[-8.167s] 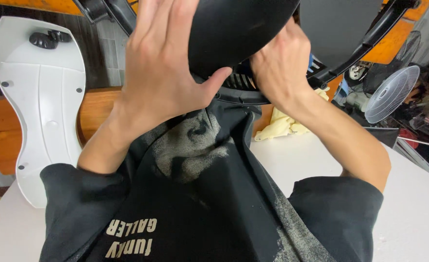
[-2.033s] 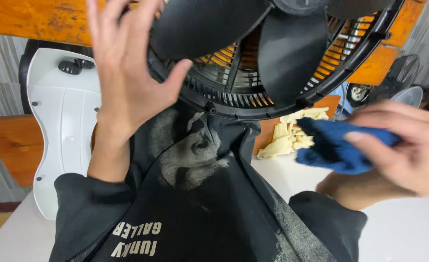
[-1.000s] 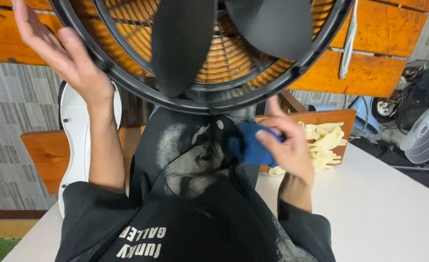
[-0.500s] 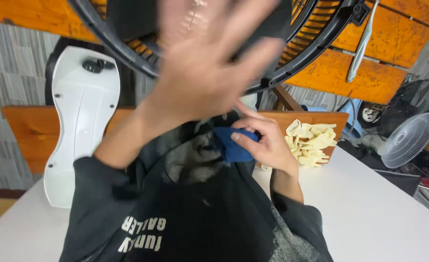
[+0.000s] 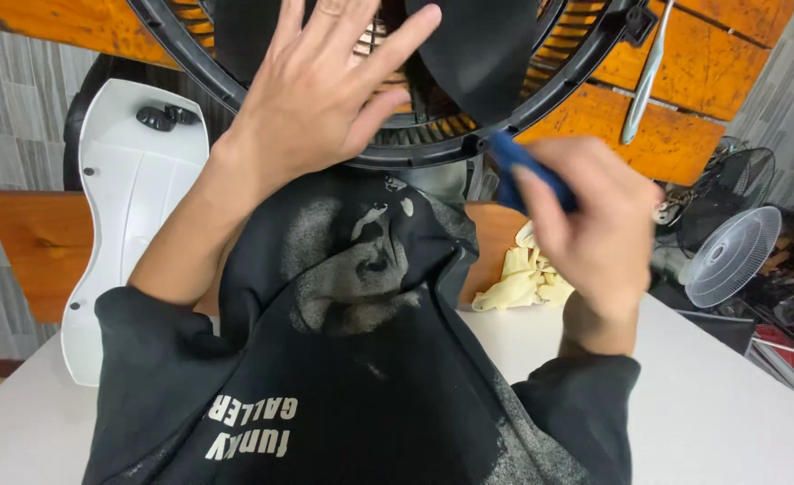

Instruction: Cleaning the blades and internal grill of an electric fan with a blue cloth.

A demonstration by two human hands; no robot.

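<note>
The black fan guard (image 5: 558, 85) fills the top of the view, a round ring with ribbed grille bars and dark fan blades (image 5: 486, 49) inside it, and everything else is placed from it. The left hand (image 5: 320, 94) lies flat over the lower left part of the fan guard, its grip apart, fingers (image 5: 397, 40) spread wide and reaching up across the grille and a blade; whether the palm presses on the ring cannot be told. The right hand (image 5: 594, 220) sits just below the fan guard's lower right rim, its grip clamped on a blue cloth (image 5: 522, 175), the top corner of which touches or nearly touches the rim. Directly below the fan guard hangs the person's black printed shirt (image 5: 352, 359). Left of the fan guard a white plastic panel (image 5: 123, 207) leans upright at the edge of the white surface (image 5: 729, 404). Below and right of the fan guard, behind the right hand, a heap of pale yellow gloves (image 5: 518, 278) lies on the surface. Far right of the fan guard stands a white grille fan (image 5: 729, 256). Behind the fan guard run orange wooden planks (image 5: 675, 94).
</note>
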